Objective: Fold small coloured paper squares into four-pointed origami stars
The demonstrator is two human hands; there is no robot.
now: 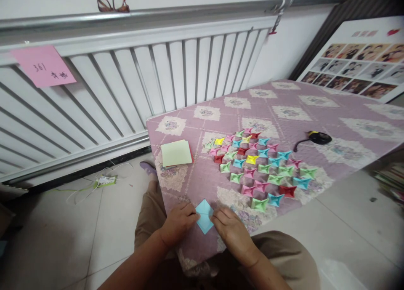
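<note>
A light blue sheet of origami paper (205, 223) lies diamond-wise near the table's front edge, creased across its middle. At its left corner my left hand (179, 223) has its fingers curled and closed on the paper. My right hand (232, 230) pinches the opposite corner, fingers bent together. Its fingertips partly cover that corner. Beyond the hands, several small folded paper shapes (251, 159) in pink, green, blue, red and yellow stand in rows. Left of them sits a stack of square paper (176, 153), pale yellow-green on top with a red edge showing.
The tablecloth (186, 187) is purple with pale floral patches. A black object with a cord-like tail (319, 137) rests at the right. Behind the table runs a white radiator (176, 67) with a pink note (44, 65). Glasses (113, 5) sit on the pipe. A power strip (105, 181) lies on the floor.
</note>
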